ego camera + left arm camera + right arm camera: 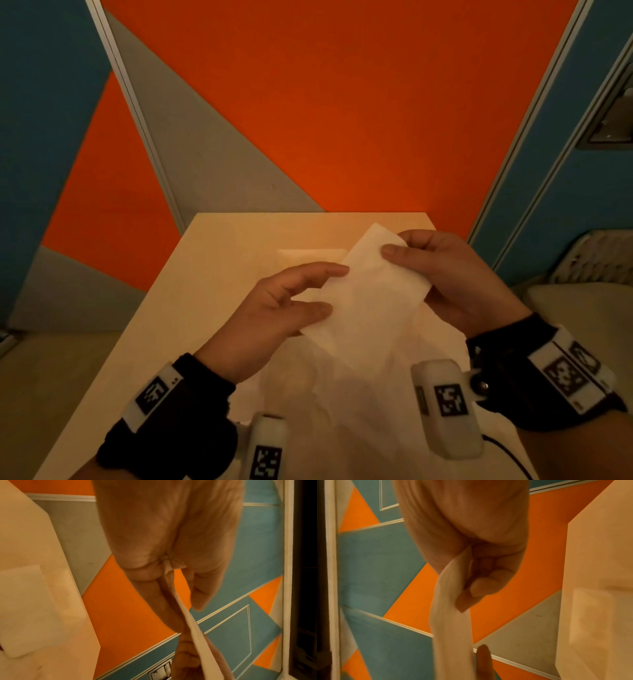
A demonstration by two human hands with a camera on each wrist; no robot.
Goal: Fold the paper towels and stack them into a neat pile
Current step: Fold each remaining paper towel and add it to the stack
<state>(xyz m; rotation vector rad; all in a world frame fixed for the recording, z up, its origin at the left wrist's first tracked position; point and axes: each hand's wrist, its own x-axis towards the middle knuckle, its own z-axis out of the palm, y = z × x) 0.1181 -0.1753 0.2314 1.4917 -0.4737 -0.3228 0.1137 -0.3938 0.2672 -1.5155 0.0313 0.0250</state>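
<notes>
A white paper towel (363, 294), folded into a long strip, hangs in the air above the table (219, 274). My left hand (291, 301) pinches its near left edge between thumb and fingers. My right hand (445, 270) pinches the far right end, thumb on top. In the left wrist view the towel (193, 628) runs edge-on from between my fingers. In the right wrist view the strip (452, 615) passes under my curled fingers (481, 586). A flat folded towel (311, 257) lies on the table behind the hands.
More loose white paper towel (342, 404) lies spread on the table's near part under my wrists. The folded towel on the table also shows in the wrist views (25, 608) (599, 615). Orange, grey and blue wall panels stand behind the table.
</notes>
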